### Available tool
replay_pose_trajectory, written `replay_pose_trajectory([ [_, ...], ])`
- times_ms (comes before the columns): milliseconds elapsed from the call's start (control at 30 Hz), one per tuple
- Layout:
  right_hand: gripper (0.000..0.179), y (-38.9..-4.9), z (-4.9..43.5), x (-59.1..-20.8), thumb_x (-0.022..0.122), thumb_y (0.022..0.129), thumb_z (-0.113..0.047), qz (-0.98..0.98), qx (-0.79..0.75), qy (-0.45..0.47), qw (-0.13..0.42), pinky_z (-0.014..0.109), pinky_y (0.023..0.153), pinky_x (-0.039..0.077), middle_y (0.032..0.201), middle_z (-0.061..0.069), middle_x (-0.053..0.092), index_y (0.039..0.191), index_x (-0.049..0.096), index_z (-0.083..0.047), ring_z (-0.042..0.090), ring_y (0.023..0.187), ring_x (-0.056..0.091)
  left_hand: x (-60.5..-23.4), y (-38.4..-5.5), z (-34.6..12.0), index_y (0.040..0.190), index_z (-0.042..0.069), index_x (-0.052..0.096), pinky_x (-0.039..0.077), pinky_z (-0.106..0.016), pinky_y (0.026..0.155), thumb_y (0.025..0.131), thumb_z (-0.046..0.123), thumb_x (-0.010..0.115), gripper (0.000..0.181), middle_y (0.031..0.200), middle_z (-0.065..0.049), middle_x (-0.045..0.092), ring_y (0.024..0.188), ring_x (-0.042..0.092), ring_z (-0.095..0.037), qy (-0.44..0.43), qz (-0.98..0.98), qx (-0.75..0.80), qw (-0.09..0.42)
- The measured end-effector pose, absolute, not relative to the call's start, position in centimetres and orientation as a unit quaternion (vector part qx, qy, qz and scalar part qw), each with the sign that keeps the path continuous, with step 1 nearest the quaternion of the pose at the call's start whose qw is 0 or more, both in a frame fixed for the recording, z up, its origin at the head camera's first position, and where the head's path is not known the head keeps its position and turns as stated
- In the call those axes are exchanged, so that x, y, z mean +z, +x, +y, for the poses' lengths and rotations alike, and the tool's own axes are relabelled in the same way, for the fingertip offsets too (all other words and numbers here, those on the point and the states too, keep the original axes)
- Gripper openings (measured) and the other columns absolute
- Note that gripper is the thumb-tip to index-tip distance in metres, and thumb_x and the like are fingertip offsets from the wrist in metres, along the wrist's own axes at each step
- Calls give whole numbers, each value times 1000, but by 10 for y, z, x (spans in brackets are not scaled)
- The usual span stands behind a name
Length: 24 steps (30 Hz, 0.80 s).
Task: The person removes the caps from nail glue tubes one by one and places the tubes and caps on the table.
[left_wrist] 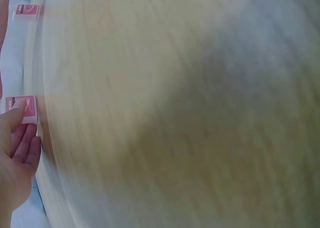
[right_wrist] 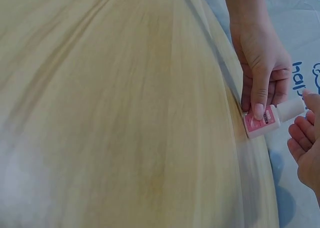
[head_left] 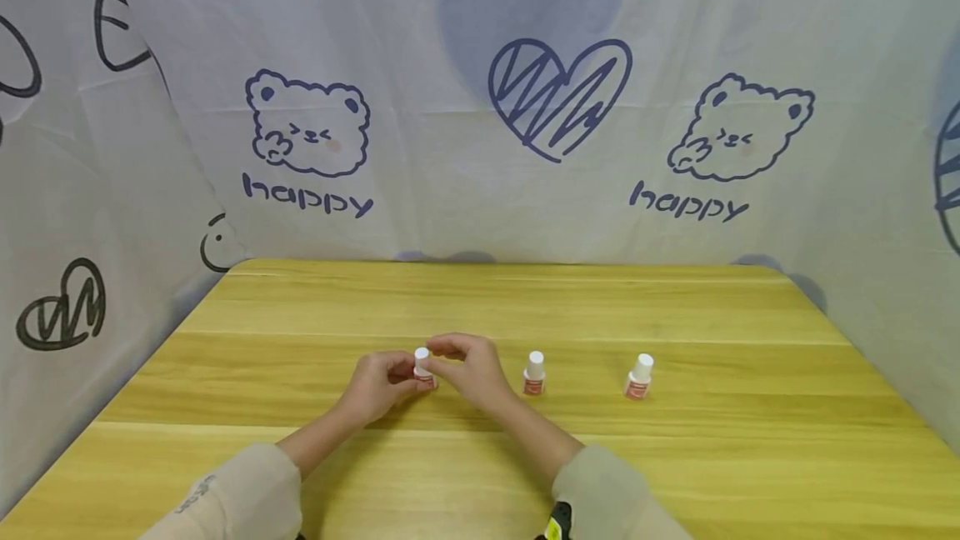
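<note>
My left hand [head_left: 372, 390] grips the body of a small white bottle [head_left: 426, 379] with a pink-red label, its thumb lying over the label. The bottle stands upright on the wooden table. At its white cap [head_left: 422, 353] is my right hand [head_left: 476, 373], thumb on one side and index finger on the other; how firmly they press is hard to see. In the right wrist view the cap [right_wrist: 290, 109] is still on the bottle [right_wrist: 261, 122]. The left wrist view shows the left thumb on the label [left_wrist: 25, 105].
Two similar capped bottles stand upright to the right, a nearer one [head_left: 534, 373] and a farther one [head_left: 639, 377]. The wooden table [head_left: 450, 302] ends at a white cloth backdrop [head_left: 427, 190] printed with bears and hearts.
</note>
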State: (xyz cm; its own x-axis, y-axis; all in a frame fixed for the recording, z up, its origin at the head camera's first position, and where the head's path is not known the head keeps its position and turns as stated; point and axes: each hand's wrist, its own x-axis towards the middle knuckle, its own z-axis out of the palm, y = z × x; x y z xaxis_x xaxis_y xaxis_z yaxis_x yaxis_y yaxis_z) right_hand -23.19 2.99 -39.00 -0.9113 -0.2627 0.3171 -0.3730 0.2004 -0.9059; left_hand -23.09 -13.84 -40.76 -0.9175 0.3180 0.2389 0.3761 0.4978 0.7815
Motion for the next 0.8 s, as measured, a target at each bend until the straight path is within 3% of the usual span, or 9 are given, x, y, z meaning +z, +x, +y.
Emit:
replay_pose_trajectory([
  [167,24,-232,27,-389,71,81,-9,-777,594,204,43,24,81,53,98,19,70,100,68,6,30,96,66,-407,-231,-140,89,-3,69,56,-22,66,77,2,71,13,83,-16,71,76,69,-23,-208,-868,-449,40],
  [800,21,-235,18,-388,75,77,-9,-785,591,182,38,16,66,52,89,19,71,92,69,5,23,79,67,-405,-231,-145,89,-4,69,55,-20,64,78,3,71,13,83,-16,71,74,69,-22,-220,-869,-443,31],
])
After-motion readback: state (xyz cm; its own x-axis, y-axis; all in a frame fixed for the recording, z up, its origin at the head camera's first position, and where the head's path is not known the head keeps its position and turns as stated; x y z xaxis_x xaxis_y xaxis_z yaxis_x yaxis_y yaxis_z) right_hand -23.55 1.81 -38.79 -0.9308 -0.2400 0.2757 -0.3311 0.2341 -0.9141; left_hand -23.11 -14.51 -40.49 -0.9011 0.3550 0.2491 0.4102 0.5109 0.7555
